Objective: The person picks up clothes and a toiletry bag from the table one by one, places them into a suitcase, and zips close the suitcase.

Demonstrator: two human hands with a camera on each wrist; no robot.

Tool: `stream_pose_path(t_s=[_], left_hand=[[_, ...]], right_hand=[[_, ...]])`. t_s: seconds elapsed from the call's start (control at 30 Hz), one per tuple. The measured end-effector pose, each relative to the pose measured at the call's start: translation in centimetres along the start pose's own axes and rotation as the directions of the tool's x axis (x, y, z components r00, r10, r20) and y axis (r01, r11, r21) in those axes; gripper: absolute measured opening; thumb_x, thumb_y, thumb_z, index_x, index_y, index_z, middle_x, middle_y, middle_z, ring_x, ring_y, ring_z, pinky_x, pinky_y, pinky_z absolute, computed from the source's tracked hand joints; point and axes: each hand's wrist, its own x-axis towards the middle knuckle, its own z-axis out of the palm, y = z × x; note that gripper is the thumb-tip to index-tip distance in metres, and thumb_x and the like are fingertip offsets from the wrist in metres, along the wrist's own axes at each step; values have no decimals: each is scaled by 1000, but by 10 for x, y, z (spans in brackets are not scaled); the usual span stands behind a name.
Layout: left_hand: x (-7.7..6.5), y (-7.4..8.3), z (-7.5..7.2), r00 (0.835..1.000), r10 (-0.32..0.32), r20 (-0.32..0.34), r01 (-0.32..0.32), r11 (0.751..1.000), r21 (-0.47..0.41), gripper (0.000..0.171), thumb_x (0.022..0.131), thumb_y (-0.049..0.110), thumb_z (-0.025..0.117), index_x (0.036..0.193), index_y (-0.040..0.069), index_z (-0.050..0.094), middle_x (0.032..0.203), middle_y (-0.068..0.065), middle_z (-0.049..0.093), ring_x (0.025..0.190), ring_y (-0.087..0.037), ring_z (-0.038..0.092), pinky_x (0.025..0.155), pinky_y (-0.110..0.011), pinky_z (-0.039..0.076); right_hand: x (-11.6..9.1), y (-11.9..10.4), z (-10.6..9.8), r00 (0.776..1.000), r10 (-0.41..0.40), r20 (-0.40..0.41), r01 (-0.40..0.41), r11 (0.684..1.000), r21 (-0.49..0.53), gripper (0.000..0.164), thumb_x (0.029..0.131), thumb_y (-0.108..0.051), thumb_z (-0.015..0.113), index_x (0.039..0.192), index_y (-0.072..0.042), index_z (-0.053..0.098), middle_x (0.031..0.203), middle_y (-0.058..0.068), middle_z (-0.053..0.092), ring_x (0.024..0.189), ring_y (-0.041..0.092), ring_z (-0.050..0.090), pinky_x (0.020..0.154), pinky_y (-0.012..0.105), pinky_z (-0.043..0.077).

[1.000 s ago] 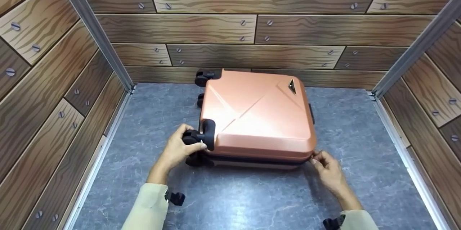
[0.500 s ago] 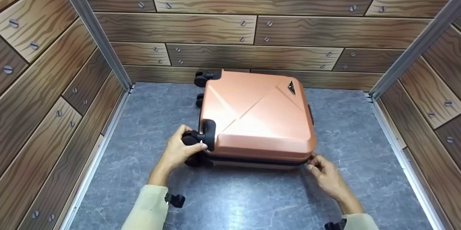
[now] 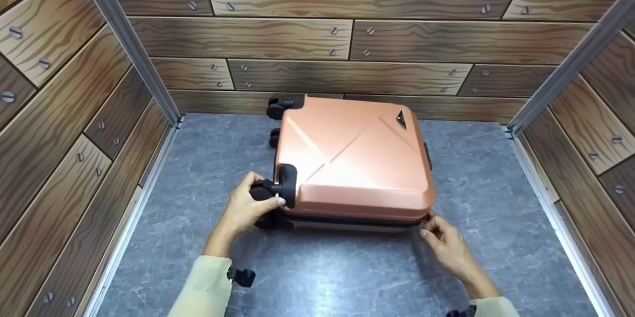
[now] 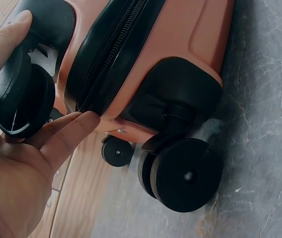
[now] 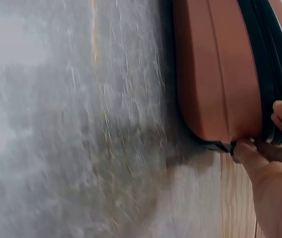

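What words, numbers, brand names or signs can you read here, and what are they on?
No words, numbers or brand names can be read here.
Badge on the case: a small, dark, pointed shape; any letters on it are too small to read.
Wheels: no writing shows.
Back wall: wood grain and screw shapes, no writing.

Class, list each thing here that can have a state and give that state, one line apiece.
Suitcase: lying flat on the floor, looks shut
Zipper: looks closed along the stretch visible
Upper near wheel: gripped
Lower near wheel: not held
Left hand: gripping the upper near wheel
Right hand: touching the suitcase's corner; grip hidden
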Motion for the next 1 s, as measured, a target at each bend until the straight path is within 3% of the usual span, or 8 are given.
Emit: stream_pose_path(t_s=[0.13, 0.33, 0.47, 0.53, 0.67, 0.77, 0.93, 1.0], left_hand=[[-1, -2, 0, 1000, 11, 1, -11, 1000, -24, 50, 74, 32, 95, 106, 18, 60, 100, -5, 70, 88, -23, 66, 75, -35, 55], [0, -2, 1, 1000, 21, 11, -21, 999, -50, 51, 74, 32, 96, 106, 17, 59, 99, -7, 69, 86, -23, 66, 73, -35, 56], [0, -1, 2, 1000, 14, 6, -14, 999, -39, 51, 73, 31, 96, 106, 18, 59, 100, -7, 70, 87, -24, 66, 73, -35, 56], [0, 1, 2, 1000, 14, -1, -14, 999, -38, 50, 74, 31, 95, 106, 19, 59, 100, -7, 70, 87, -24, 66, 72, -36, 56], [-1, 4, 5, 1000, 19, 13, -18, 999, -45, 51, 74, 32, 95, 106, 20, 58, 100, -7, 69, 86, -24, 66, 71, -37, 56], [-1, 4, 8, 999, 20, 31, -19, 999, -43, 51, 74, 34, 95, 107, 19, 58, 101, -7, 70, 86, -24, 66, 71, -36, 56], [-3, 3, 8, 1000, 15, 7, -15, 999, -36, 51, 73, 31, 95, 105, 18, 58, 99, -7, 70, 85, -23, 66, 71, -36, 56], [-4, 3, 8, 1000, 14, 3, -14, 999, -40, 51, 73, 31, 96, 105, 18, 58, 99, -7, 70, 85, -23, 66, 71, -36, 56]], right_hand=[[2, -1, -5, 998, 26, 59, -29, 998, 56, 14, 95, 10, 65, 87, 1, 60, 153, 40, 44, 136, 45, 53, 96, 10, 48], [0, -2, -1, 1000, -19, 4, 19, 1000, -8, 17, 93, 10, 67, 87, -5, 61, 134, 32, 62, 113, 12, 57, 81, 16, 49], [-1, -1, 1, 1000, -27, -15, 28, 997, 74, 17, 91, 14, 66, 86, -1, 61, 138, 35, 60, 117, -3, 53, 88, 11, 49], [0, -1, 4, 999, 1, -33, 3, 994, 105, 14, 93, 12, 67, 86, 2, 61, 144, 38, 55, 121, -7, 51, 93, 9, 48], [0, -1, 9, 990, 96, -107, -92, 995, 43, 14, 97, -5, 73, 88, 1, 64, 148, 34, 55, 107, -3, 58, 83, 10, 48], [0, 1, 10, 981, 122, -151, -117, 992, 41, 17, 97, -5, 73, 86, 2, 63, 147, 33, 56, 104, -3, 60, 81, 8, 48], [4, 4, 5, 994, 50, -96, -27, 973, 227, 16, 92, 16, 65, 80, 11, 55, 147, 43, 48, 113, -10, 58, 94, 10, 52], [4, 5, 3, 997, 31, -67, -14, 969, 245, 17, 91, 17, 64, 79, 11, 53, 146, 45, 47, 113, -11, 58, 94, 12, 52]])
